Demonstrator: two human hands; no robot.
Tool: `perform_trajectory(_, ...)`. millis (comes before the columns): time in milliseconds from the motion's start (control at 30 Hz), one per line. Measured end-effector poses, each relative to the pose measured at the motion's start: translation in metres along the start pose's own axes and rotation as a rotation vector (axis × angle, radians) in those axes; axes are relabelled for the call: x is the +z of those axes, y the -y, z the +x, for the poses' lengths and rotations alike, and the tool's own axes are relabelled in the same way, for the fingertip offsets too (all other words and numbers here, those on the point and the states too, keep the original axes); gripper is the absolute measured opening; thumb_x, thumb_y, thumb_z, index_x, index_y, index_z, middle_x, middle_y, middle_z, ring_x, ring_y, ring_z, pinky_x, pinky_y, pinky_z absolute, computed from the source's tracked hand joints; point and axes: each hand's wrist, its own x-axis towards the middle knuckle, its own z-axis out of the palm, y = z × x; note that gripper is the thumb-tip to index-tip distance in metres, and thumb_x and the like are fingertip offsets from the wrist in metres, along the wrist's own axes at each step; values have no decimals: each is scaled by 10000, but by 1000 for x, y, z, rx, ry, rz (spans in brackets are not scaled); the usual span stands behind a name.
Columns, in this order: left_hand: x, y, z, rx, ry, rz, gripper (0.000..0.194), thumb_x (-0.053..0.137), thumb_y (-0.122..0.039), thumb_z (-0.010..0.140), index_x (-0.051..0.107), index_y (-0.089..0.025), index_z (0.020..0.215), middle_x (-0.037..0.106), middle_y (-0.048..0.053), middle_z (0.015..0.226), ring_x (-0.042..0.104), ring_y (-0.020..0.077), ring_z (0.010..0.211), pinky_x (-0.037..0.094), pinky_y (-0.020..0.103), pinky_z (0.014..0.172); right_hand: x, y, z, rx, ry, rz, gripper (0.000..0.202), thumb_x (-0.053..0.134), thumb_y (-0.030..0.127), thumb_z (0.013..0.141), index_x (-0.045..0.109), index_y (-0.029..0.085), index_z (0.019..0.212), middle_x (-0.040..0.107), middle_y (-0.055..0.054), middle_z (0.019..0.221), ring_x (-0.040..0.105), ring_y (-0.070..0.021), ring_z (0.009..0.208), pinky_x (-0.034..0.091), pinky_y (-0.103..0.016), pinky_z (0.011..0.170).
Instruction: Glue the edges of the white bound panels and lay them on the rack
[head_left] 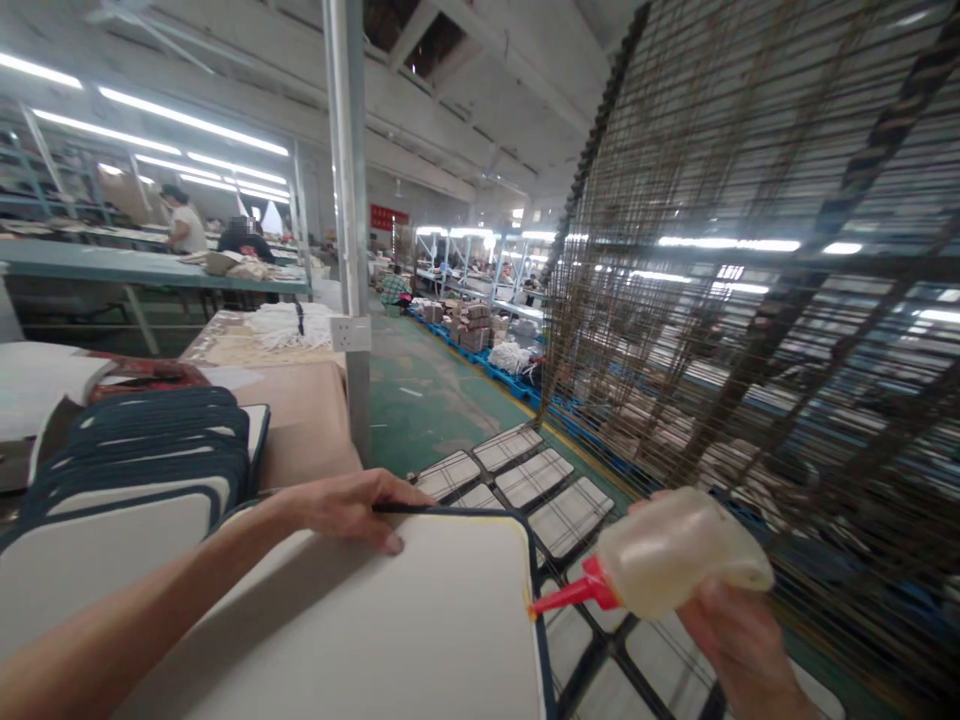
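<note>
Ovhd tubes (pixel 193 121) glare brightly, R-side rack (pixel 791 295) blurry.

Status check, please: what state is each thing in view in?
Left hand: gripping the panel's far edge
Right hand: closed around the bottle
Bottle: tipped, contents yellowish, fill level unclear
Red nozzle: fitted, tip at the panel's right edge
White panel: held, white face showing, yellowish line along part of its rim
Dark-rimmed panels: stacked, leaning
Ceiling lights: on
</note>
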Motion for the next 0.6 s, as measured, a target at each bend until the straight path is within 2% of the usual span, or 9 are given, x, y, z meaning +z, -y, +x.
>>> perform_trajectory(100,-2,1,0,-13,-10,-8,516,695,-385,749,626,-152,1203,688,35,1100,622,243,967,490,240,818,3,1,-4,56,-79,23,763,812,534,351,661,231,1034,663,-173,955,620,-373,903,471,-546,830)
perform_trajectory(167,-3,1,0,-16,-28,-7,503,696,-370,746,630,-151,1194,688,31,1097,621,244,971,492,243,821,1,-1,-6,60,-99,35,756,799,552,356,664,237,1031,665,-166,946,620,-369,897,475,-542,824)
perform_trajectory(300,-4,1,0,-21,-44,-22,465,698,-364,742,654,-161,1158,692,29,1086,626,243,957,493,239,811,-11,-8,-11,52,-45,28,661,794,513,443,658,279,1046,672,-128,935,614,-336,938,478,-503,838)
perform_trajectory(433,-4,5,0,-37,-48,-75,482,710,-387,727,658,-167,1153,694,32,1086,627,248,960,498,254,813,-29,-16,-13,40,-13,43,660,774,485,485,641,253,1089,668,-142,948,612,-337,950,488,-499,825)
perform_trajectory(533,-5,8,-1,-46,-42,-117,511,720,-402,715,652,-170,1165,692,38,1100,628,248,963,497,269,833,-38,-21,-14,32,69,-1,594,721,451,616,603,245,1161,655,-163,1017,614,-322,970,498,-492,817)
perform_trajectory(600,-7,11,-3,-44,-46,-132,515,720,-403,716,649,-174,1171,687,42,1112,628,249,969,496,274,837,-38,-23,-15,-6,80,9,624,735,430,619,571,280,1203,634,-150,1105,601,-321,1019,494,-493,837)
